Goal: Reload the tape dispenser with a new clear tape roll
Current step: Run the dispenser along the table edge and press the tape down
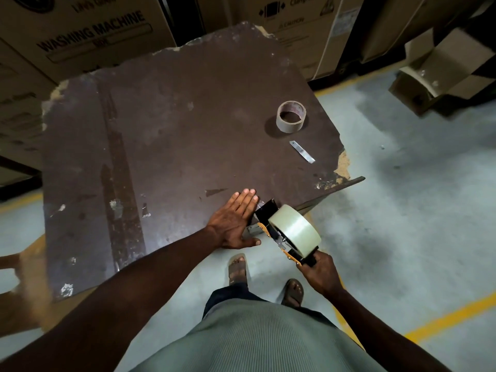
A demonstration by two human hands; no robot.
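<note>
New roll seated, tape end being stuck down

The left hand (233,220) lies flat, fingers straight, on the surface (166,146); the right hand (319,272) grips the tape dispenser (271,226) handle — clear tape roll (295,227) mounted, lower centre. Next, probably: pull back and cut — empty core (291,116) sits upper right.

The right hand (319,272) covers the dispenser (279,232) handle. The roll (294,227) hides the dispenser's far side.
</note>
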